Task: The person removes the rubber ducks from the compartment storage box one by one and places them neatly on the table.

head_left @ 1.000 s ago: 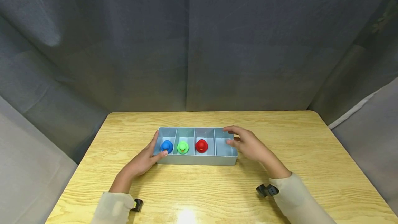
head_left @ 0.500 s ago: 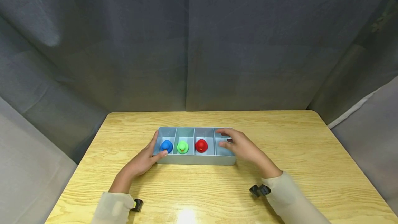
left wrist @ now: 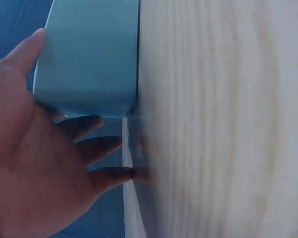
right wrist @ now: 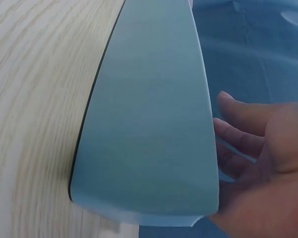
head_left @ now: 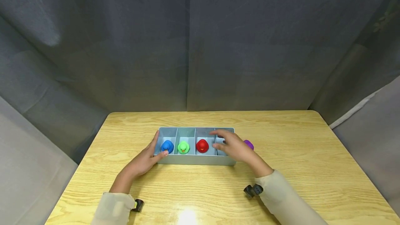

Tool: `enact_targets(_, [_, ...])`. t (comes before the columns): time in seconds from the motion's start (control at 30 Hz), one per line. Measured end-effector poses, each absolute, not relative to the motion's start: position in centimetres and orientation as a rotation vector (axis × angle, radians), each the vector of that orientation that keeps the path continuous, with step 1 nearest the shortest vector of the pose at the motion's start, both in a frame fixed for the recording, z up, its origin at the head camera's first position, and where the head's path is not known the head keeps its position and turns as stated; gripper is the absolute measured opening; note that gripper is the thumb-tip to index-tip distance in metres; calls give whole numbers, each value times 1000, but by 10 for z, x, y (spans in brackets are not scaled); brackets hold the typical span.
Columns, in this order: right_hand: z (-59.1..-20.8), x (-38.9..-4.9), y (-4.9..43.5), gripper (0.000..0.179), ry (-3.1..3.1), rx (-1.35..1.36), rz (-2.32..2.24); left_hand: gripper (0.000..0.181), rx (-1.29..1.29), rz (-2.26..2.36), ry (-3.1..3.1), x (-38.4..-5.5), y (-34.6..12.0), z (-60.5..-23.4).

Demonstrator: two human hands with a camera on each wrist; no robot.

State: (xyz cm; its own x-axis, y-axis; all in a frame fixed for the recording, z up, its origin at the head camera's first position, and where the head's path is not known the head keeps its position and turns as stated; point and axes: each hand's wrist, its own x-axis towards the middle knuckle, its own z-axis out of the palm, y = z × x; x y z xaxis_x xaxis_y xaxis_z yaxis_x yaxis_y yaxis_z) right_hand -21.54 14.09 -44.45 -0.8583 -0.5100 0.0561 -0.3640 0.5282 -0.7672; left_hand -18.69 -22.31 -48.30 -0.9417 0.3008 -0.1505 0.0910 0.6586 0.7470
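A long grey-blue divided box (head_left: 197,160) stands on the table. From the left it holds a blue rubber duck (head_left: 167,146), a green rubber duck (head_left: 183,147) and a red rubber duck (head_left: 202,146). My left hand (head_left: 144,160) grips the box's left end, thumb over the front rim and fingers along the side; in the left wrist view the thumb meets the edge. My right hand (head_left: 232,147) hovers over the rightmost compartment, thumb and fingers apart with nothing between them, fingertips close to the red duck. Behind that hand, a purple rubber duck (head_left: 249,144) is partly hidden.
The wooden table (head_left: 297,138) extends on both sides of the box and in front of it. Grey cloth (head_left: 250,44) hangs behind the table and along its sides. Small black cameras sit at both sleeves.
My right hand has moved left from the box's right end toward the red duck. The purple duck has come into sight beside it. My left hand stays where it was.
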Motion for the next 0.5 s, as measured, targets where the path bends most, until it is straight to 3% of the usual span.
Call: enact_targets(0.5, [-451,-217,122,48,2626,-716,-1171,94,288,1154,2604,-187,-224,-485])
